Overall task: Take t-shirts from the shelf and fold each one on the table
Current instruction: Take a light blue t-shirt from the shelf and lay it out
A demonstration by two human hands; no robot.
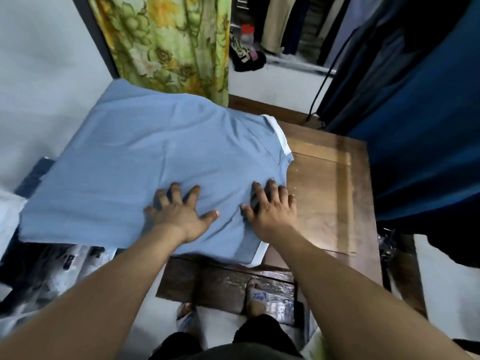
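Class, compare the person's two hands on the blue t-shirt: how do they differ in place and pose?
The left hand lies wholly on the blue t-shirt; the right hand straddles its edge, outer fingers over the wooden table. The left hand's fingers spread wider than the right hand's. Both press flat, palms down.

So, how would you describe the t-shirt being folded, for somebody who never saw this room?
Find the brown wooden table before the floral curtain. Spread over its left part lies the light blue t-shirt, both hands pressing it; only it has white trim.

Blue t-shirt [145,162] on wooden table [324,193]
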